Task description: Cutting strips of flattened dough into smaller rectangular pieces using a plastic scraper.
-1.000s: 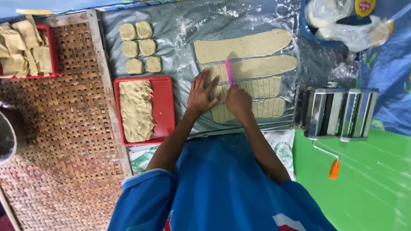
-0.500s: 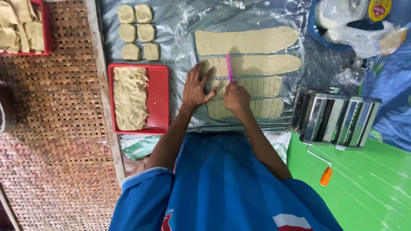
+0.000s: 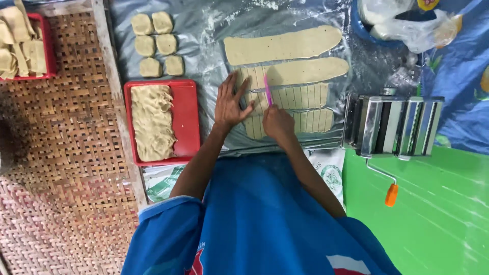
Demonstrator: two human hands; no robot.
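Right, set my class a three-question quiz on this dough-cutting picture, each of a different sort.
1. True or false: the right hand holds a pink cutter.
2. How many small dough pieces lie above the red tray? A four, B six, C nine.
3. Fill in: the left hand lies flat on the cut dough ____.

Key: 1 true; 2 B; 3 strips.
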